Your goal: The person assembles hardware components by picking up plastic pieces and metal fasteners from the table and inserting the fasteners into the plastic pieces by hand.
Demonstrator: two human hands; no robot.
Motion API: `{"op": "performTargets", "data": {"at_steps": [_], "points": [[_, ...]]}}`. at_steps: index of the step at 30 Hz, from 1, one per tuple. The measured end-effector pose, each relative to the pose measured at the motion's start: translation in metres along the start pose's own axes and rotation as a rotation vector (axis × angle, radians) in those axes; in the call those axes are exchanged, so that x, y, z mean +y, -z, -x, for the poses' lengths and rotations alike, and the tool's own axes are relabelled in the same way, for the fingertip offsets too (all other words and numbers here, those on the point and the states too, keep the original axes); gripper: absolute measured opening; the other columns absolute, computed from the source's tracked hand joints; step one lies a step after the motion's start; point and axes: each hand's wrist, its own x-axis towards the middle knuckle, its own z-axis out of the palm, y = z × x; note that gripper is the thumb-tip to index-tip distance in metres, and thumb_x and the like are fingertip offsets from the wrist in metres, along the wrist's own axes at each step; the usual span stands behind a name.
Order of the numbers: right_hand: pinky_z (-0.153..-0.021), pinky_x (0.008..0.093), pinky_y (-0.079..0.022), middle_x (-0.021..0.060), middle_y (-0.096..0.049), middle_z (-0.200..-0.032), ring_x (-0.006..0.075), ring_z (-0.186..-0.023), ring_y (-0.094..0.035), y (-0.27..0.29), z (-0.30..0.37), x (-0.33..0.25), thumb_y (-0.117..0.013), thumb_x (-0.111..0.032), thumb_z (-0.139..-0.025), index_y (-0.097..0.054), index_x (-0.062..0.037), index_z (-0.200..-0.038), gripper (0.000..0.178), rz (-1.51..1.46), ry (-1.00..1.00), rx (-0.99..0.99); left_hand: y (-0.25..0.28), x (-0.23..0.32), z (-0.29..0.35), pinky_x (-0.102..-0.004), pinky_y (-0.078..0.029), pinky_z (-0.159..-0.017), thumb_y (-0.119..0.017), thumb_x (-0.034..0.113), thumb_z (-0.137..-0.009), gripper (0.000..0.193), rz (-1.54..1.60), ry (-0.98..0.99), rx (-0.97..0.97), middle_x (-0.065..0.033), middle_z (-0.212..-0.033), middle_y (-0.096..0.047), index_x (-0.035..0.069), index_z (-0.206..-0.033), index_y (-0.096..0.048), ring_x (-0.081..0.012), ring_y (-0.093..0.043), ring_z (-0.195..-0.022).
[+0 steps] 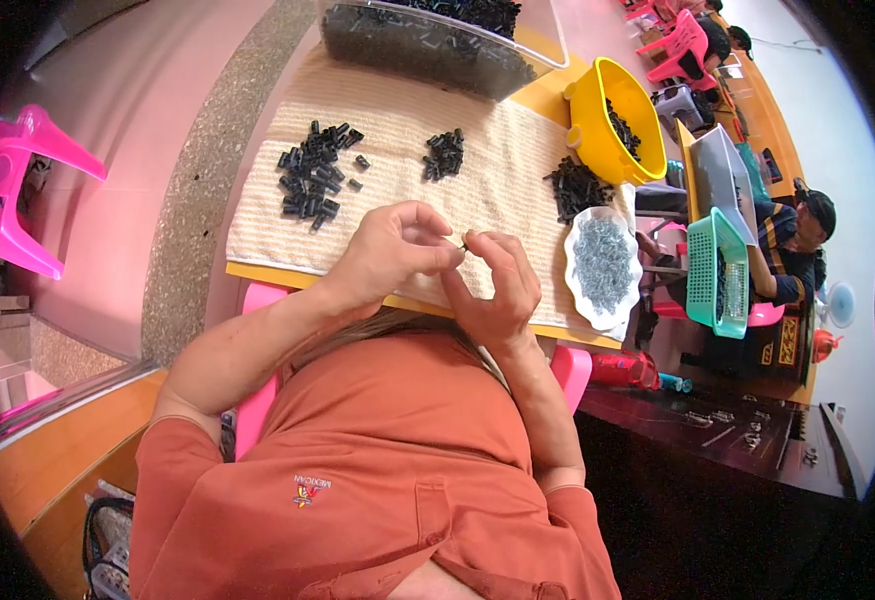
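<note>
Over the front edge of the towel, my two hands meet fingertip to fingertip. My left hand (394,243) is closed in a pinch, and whatever it holds is too small to make out. Between thumb and forefinger, my right hand (504,290) pinches a small black piece (464,243). Beyond my left hand lies a loose pile of short black cylinders (312,175); a smaller heap of black pieces (444,154) is farther off in the middle. To the right are slimmer black pieces (578,190) and a white scalloped dish (571,270) of small clear parts.
A clear plastic bin (427,60) of black parts stands at the table's far edge, with a yellow tub (582,110) at the far right. Beyond it a person (782,240) sits near a green basket (702,270). A pink stool (7,190) stands left.
</note>
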Motion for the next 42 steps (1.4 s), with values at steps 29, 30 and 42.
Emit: {"op": "performTargets", "data": {"at_steps": [29, 30, 42], "points": [[-0.066, 0.0312, -0.056, 0.0108, -0.071, -0.097, 0.0179, -0.072, -0.068, 0.116, -0.106, 0.133, -0.074, -0.008, -0.087, -0.067, -0.0032, -0.11, 0.025, 0.431, -0.15, 0.275, -0.006, 0.002, 0.003, -0.0221, -0.05, -0.069, -0.073, 0.011, -0.09, 0.015, -0.254, -0.13, -0.038, 0.0014, -0.087, -0.064, 0.004, -0.099, -0.064, -0.0053, -0.059, -0.08], [-0.068, 0.0322, -0.056, 0.0119, -0.071, -0.102, 0.0202, -0.073, -0.069, 0.126, -0.112, 0.151, -0.074, -0.011, -0.087, -0.067, -0.0028, -0.11, 0.025, 0.526, -0.217, 0.192, -0.009, 0.003, 0.003, -0.0221, -0.05, -0.069, -0.073, 0.011, -0.09, 0.015, -0.262, -0.127, -0.034, 0.0014, -0.087, -0.064, 0.004, -0.099, -0.064, -0.0053, -0.059, -0.08], [-0.063, 0.0311, -0.054, 0.0148, -0.07, -0.105, 0.0221, -0.069, -0.068, 0.07, -0.055, 0.096, -0.071, -0.002, -0.085, -0.067, -0.0005, -0.101, 0.016, 0.224, -0.227, -0.075, 0.026, 0.05, -0.001, -0.0437, -0.047, -0.091, -0.069, 0.012, -0.082, 0.026, -1.612, -0.748, 0.379, -0.0149, -0.107, -0.065, 0.003, -0.105, -0.064, -0.0311, -0.061, -0.102]]}}
